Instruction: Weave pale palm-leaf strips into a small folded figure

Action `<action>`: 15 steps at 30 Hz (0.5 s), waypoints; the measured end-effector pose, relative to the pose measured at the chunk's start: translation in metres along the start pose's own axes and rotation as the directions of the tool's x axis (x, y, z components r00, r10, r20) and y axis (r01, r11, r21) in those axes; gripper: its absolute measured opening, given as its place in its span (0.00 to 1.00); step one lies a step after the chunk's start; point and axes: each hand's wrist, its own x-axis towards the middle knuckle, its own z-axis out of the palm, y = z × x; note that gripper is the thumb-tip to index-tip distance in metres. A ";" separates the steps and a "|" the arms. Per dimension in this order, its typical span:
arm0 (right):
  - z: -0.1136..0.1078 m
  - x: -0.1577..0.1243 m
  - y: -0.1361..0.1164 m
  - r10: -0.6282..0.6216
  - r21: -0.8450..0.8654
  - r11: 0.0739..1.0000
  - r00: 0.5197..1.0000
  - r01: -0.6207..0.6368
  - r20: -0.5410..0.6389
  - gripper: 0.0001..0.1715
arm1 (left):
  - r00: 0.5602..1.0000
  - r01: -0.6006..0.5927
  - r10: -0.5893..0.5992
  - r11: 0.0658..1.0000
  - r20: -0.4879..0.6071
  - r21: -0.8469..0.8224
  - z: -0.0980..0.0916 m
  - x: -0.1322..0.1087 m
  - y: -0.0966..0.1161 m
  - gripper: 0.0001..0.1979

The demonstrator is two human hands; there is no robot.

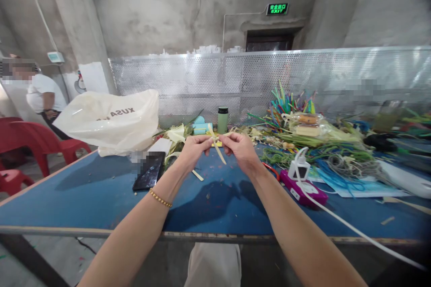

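Pale yellow-green strips of flat leaf or straw cross each other between my two hands, above the blue table. Pinched closed on one side of the crossing is my left hand, with a gold bead bracelet on its wrist. My right hand pinches the strips from the other side, thumb against fingers. The fingertips nearly meet, and one strip end hangs down between them. A loose short strip lies on the table below my left hand.
At left are a large white plastic bag and a black tablet. A green bottle stands behind my hands. To the right lie a purple power block with a white cable, blue cord and heaped plant strips. A person is at far left.
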 end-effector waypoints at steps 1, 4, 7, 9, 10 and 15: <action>-0.001 0.001 -0.001 -0.014 -0.001 1.000 0.999 0.014 -0.030 0.21 | 1.000 0.000 0.000 1.000 0.009 0.012 0.001 -0.001 0.002 0.13; -0.007 0.003 -0.005 -0.045 -0.040 0.998 0.993 0.041 -0.105 0.21 | 0.999 0.011 -0.013 0.998 0.044 0.057 0.001 -0.002 0.005 0.12; -0.010 0.002 -0.008 -0.038 -0.135 0.990 0.999 0.041 0.025 0.22 | 0.994 -0.011 -0.004 0.991 0.107 0.134 0.001 -0.003 0.006 0.11; -0.010 0.000 -0.008 -0.041 -0.150 0.987 0.994 0.057 0.106 0.21 | 0.990 -0.016 -0.008 0.986 0.139 0.168 0.001 -0.004 0.005 0.11; -0.009 0.000 -0.008 -0.045 -0.144 0.988 0.992 0.061 0.118 0.20 | 0.989 -0.011 -0.015 0.985 0.146 0.172 0.001 -0.004 0.005 0.11; -0.006 -0.002 -0.006 -0.058 -0.120 0.990 0.992 0.072 0.112 0.18 | 0.988 0.003 -0.027 0.988 0.154 0.154 0.000 -0.004 0.002 0.10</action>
